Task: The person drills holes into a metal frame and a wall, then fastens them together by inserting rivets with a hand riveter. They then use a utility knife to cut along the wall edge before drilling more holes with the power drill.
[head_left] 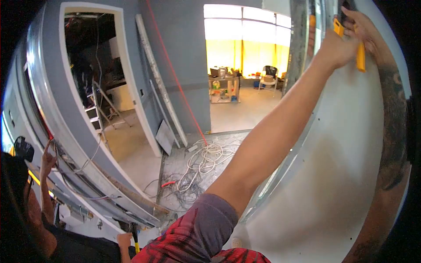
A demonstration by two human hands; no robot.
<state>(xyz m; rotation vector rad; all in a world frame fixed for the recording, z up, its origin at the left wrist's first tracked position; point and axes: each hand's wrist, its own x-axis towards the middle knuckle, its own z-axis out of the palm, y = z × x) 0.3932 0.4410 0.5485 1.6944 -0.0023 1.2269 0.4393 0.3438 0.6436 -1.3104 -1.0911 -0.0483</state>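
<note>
My left arm reaches up across the view to the edge of a pale wall panel (346,144), where my left hand (337,49) is closed around a yellow tool. One end of the yellow tool (361,59) sticks out below my fingers, and another yellow part with a dark slot shows above them. Its exact kind is hard to make out. Close against it, my right hand (370,33) comes in from the right edge, with fingers bent around the same tool. Between the hands, the grip is partly hidden. Beside them runs a metal stud (298,39).
At lower left a person in a black shirt (83,243) raises one hand (49,162) to the metal framing and grips a black-and-yellow handle in the other. Coiled cables (210,153) lie on the floor. A stepladder (98,107) stands beyond the doorway; a red line crosses the view.
</note>
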